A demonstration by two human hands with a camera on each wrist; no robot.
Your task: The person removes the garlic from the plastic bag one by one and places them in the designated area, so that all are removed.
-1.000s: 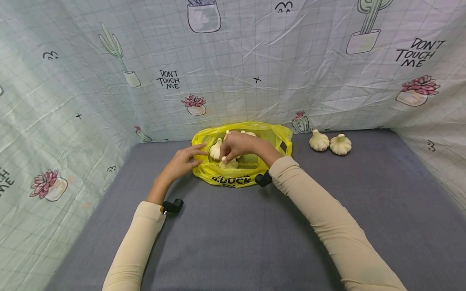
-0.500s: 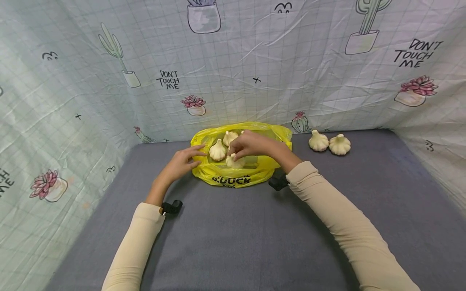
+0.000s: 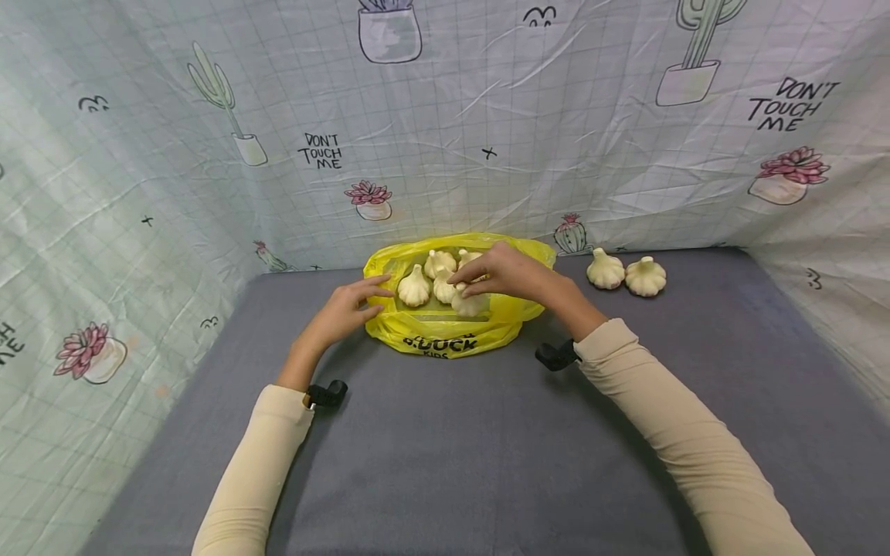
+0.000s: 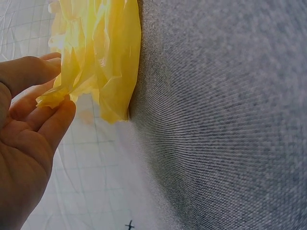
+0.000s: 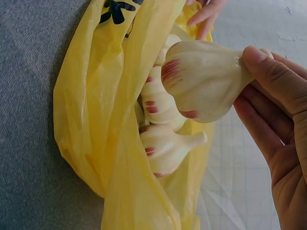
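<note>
My right hand pinches a garlic bulb by its stem, thumb against fingers, over the mouth of a yellow plastic bag. The held bulb is cream with reddish streaks near its base. Several similar bulbs lie in the bag, among them a bulb at its left side and another close below the held one. At the bag's left rim my left hand holds the edge, a crumpled flap sitting between thumb and fingers.
Two more garlic bulbs stand side by side right of the bag. A grey cloth covers the table. Behind and along the sides hangs a printed curtain, close to the bag's back.
My right hand has moved rightward across the bag's mouth with the garlic bulb in its fingers, uncovering bulbs on the left. My left hand stays at the rim.
</note>
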